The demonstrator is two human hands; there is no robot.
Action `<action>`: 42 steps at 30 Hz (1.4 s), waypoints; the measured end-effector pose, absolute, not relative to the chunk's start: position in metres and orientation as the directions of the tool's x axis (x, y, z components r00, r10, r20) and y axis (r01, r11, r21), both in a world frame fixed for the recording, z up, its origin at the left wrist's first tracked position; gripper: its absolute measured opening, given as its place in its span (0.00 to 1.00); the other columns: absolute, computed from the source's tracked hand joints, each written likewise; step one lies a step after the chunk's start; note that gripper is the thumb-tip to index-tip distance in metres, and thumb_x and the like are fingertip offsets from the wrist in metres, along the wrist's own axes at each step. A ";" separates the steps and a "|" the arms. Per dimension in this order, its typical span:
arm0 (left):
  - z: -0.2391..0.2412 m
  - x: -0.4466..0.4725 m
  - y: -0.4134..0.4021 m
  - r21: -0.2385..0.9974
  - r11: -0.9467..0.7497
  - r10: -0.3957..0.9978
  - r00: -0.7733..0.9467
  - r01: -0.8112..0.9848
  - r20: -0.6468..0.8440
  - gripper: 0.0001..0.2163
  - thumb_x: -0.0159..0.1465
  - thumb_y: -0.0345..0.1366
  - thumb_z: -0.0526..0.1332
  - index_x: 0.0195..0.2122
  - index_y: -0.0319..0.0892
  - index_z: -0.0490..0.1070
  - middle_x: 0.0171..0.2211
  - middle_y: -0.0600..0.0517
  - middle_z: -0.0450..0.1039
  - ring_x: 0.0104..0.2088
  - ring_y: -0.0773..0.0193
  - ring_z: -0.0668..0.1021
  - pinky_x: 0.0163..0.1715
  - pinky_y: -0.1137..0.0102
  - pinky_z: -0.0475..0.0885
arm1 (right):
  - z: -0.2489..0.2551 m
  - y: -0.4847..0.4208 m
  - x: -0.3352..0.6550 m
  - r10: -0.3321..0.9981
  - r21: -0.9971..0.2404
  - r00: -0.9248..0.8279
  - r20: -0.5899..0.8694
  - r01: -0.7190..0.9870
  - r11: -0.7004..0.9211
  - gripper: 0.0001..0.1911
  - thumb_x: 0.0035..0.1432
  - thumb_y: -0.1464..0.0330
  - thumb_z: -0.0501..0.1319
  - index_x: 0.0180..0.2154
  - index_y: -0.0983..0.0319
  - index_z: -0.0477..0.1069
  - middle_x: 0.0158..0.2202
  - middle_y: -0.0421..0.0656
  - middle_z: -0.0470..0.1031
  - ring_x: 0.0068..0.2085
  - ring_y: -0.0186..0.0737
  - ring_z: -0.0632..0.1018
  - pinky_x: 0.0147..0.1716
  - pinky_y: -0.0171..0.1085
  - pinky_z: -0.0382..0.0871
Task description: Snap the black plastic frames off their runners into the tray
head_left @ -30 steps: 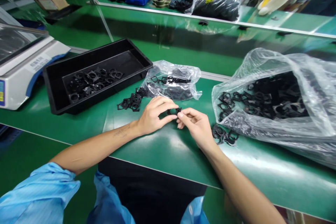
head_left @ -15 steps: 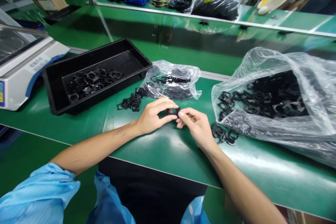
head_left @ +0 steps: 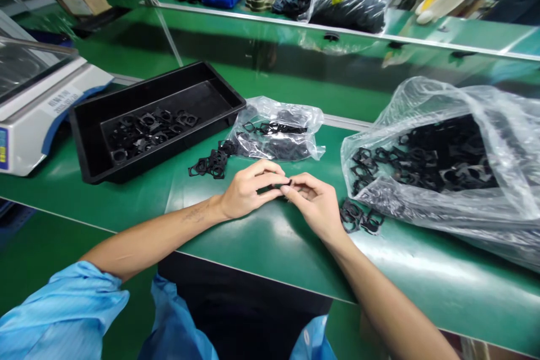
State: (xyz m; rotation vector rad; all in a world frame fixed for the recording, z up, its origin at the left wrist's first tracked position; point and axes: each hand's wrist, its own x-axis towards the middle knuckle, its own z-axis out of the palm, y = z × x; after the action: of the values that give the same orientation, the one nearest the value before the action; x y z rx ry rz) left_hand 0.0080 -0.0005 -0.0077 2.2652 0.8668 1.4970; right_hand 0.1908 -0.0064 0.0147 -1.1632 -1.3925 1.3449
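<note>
Two hands working one small black piece (head_left: 287, 183) at the middle of the green bench (head_left: 261, 242).

The left hand (head_left: 247, 194) and right hand (head_left: 317, 206) are meeting fingertip to fingertip, both closing on the piece in a pinch. By judgement, the fitting or checking of a single part is under way. Any following move is calling for a firm two-sided pinch, since the part is small. It is looking thin, dark and matte, and mostly hidden by the fingers, so its shape is not clear. Loose pieces (head_left: 211, 163) are lying at ten o'clock from the hands, and more (head_left: 359, 219) at three o'clock. A black tray (head_left: 84, 124) is sitting at ten o'clock, a small bag (head_left: 278, 132) at twelve and a large bag (head_left: 442, 163) at two.
</note>
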 end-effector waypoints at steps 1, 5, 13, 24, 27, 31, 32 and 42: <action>-0.007 0.008 -0.001 0.534 -0.782 0.617 0.284 0.321 0.734 0.08 0.65 0.32 0.65 0.46 0.42 0.76 0.40 0.48 0.76 0.38 0.66 0.80 0.37 0.70 0.79 | 0.015 -0.006 0.191 0.978 -0.999 -0.207 -0.034 0.043 -0.026 0.19 0.45 0.53 0.75 0.30 0.60 0.77 0.28 0.39 0.73 0.29 0.36 0.74 0.32 0.37 0.72; -0.005 0.008 -0.001 0.563 -0.755 0.647 0.250 0.336 0.720 0.12 0.64 0.34 0.67 0.48 0.42 0.74 0.43 0.47 0.77 0.41 0.63 0.80 0.42 0.67 0.79 | 0.016 -0.006 0.192 0.987 -0.999 -0.161 0.015 0.037 0.022 0.16 0.47 0.55 0.75 0.29 0.59 0.77 0.30 0.40 0.74 0.30 0.37 0.75 0.35 0.38 0.75; 0.000 0.007 0.003 0.660 -0.682 0.717 0.113 0.314 0.688 0.04 0.65 0.34 0.66 0.35 0.41 0.73 0.36 0.49 0.78 0.40 0.63 0.80 0.44 0.66 0.76 | 0.021 -0.008 0.194 0.979 -0.974 -0.108 0.175 0.123 0.188 0.09 0.52 0.60 0.73 0.29 0.57 0.79 0.33 0.42 0.77 0.33 0.40 0.77 0.38 0.41 0.78; -0.007 0.009 0.002 0.819 -0.549 0.835 0.059 0.166 0.547 0.06 0.64 0.36 0.67 0.38 0.40 0.74 0.34 0.51 0.78 0.35 0.66 0.80 0.41 0.70 0.76 | 0.022 -0.010 0.196 0.936 -0.900 -0.138 0.325 0.258 0.350 0.05 0.58 0.65 0.69 0.30 0.58 0.78 0.33 0.43 0.79 0.33 0.40 0.78 0.35 0.39 0.77; -0.006 0.009 0.004 0.844 -0.517 0.856 0.069 0.145 0.512 0.06 0.63 0.36 0.68 0.34 0.40 0.74 0.32 0.51 0.77 0.35 0.66 0.79 0.41 0.70 0.75 | 0.021 -0.009 0.197 0.908 -0.864 -0.154 0.390 0.280 0.419 0.05 0.59 0.67 0.68 0.31 0.59 0.78 0.33 0.43 0.79 0.33 0.39 0.78 0.34 0.38 0.77; -0.005 0.008 0.005 0.849 -0.510 0.860 0.068 0.137 0.505 0.08 0.63 0.38 0.68 0.32 0.40 0.75 0.31 0.51 0.77 0.34 0.65 0.78 0.40 0.69 0.74 | 0.021 -0.008 0.197 0.894 -0.843 -0.162 0.419 0.297 0.449 0.03 0.60 0.68 0.67 0.32 0.59 0.78 0.33 0.42 0.79 0.33 0.38 0.78 0.33 0.37 0.77; -0.004 0.008 0.005 0.846 -0.516 0.857 0.073 0.137 0.511 0.08 0.63 0.39 0.68 0.32 0.40 0.75 0.30 0.51 0.77 0.34 0.64 0.78 0.40 0.68 0.74 | 0.021 -0.008 0.197 0.894 -0.842 -0.159 0.420 0.300 0.449 0.03 0.60 0.68 0.67 0.32 0.59 0.78 0.33 0.43 0.79 0.33 0.38 0.78 0.33 0.37 0.77; -0.002 0.006 0.005 0.817 -0.556 0.831 0.126 0.150 0.542 0.07 0.65 0.38 0.66 0.32 0.40 0.72 0.31 0.51 0.75 0.34 0.65 0.76 0.41 0.68 0.72 | 0.022 -0.010 0.196 0.917 -0.868 -0.149 0.369 0.298 0.398 0.03 0.60 0.66 0.67 0.35 0.59 0.78 0.35 0.43 0.79 0.35 0.38 0.79 0.34 0.37 0.78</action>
State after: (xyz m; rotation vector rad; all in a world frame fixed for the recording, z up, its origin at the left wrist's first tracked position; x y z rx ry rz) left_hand 0.0060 0.0054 -0.0021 1.8124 0.9468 1.4710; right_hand 0.1964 -0.0095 0.0222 -1.0816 -1.6730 0.7899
